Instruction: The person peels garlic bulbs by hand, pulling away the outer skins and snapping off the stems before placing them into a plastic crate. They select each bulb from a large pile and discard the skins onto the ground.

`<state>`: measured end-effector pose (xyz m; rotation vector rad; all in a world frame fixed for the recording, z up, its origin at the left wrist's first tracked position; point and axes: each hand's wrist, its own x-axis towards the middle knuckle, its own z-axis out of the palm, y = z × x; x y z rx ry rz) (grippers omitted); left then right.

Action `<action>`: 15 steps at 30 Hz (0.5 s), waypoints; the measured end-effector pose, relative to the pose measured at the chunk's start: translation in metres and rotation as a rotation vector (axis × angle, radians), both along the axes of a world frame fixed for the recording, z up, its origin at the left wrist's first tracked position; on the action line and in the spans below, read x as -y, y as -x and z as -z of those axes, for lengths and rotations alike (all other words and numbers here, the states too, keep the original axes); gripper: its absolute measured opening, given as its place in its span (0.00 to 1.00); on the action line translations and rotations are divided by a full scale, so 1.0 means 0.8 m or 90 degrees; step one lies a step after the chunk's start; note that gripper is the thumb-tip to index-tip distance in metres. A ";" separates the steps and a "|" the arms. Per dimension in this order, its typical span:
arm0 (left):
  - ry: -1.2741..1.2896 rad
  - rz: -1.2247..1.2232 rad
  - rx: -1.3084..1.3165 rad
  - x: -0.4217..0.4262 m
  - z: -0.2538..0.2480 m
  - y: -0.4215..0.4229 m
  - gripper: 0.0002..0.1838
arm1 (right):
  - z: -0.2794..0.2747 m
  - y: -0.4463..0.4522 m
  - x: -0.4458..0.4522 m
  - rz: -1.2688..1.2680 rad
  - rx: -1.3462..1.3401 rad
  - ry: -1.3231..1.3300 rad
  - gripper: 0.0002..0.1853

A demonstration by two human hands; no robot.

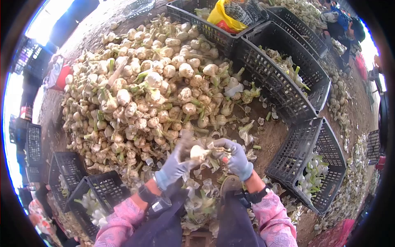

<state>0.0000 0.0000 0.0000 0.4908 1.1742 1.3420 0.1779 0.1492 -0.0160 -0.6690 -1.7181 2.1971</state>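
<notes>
Both my hands wear grey-blue gloves and meet above the ground in front of my knees. Between them is a pale garlic bulb (198, 152), its stalk pointing right. My right hand (235, 157) is closed on the stalk end, and a small red patch shows at its fingers, too small to name. My left hand (177, 160) is right beside the bulb on its left, its thumb side close to it. Its fingers are smeared by motion, so their grip is unclear. A large heap of garlic bulbs (140, 94) with cut stalks lies just beyond my hands.
A black crate (288, 152) with trimmed garlic stands tilted at right; another crate (284, 88) is behind it. A yellow bag (224, 15) sits in a far crate. More crates (103, 189) stand at lower left. Peelings (201, 206) litter the ground. Another person (343, 31) is at upper right.
</notes>
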 end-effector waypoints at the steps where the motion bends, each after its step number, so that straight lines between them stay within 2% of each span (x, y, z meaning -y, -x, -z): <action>1: 0.027 0.031 0.119 -0.006 -0.009 -0.014 0.43 | -0.006 -0.009 0.002 0.020 -0.035 0.061 0.27; 2: 0.014 0.034 0.124 -0.009 -0.011 -0.025 0.38 | -0.011 -0.015 0.005 0.041 -0.070 0.122 0.23; 3: 0.024 0.016 0.005 0.014 -0.034 0.007 0.38 | -0.011 0.022 0.038 0.073 -0.157 0.262 0.24; 5: -0.015 -0.012 -0.137 0.007 -0.039 -0.006 0.39 | -0.022 0.019 0.052 0.149 -0.238 0.483 0.24; 6: -0.049 -0.063 -0.100 0.004 -0.028 -0.017 0.39 | -0.031 0.020 0.061 0.193 -0.200 0.503 0.26; 8: -0.090 -0.035 -0.372 -0.002 -0.037 -0.014 0.38 | -0.039 0.023 0.072 0.180 -0.123 0.406 0.22; 9: -0.114 -0.020 -0.508 -0.006 -0.044 -0.013 0.38 | -0.054 0.030 0.077 0.208 -0.091 0.467 0.21; 13: -0.111 -0.032 -0.518 -0.007 -0.055 -0.018 0.36 | -0.051 0.020 0.073 0.205 -0.078 0.557 0.15; 15: -0.094 -0.034 -0.460 -0.004 -0.046 -0.020 0.36 | -0.050 0.016 0.075 0.232 -0.079 0.522 0.13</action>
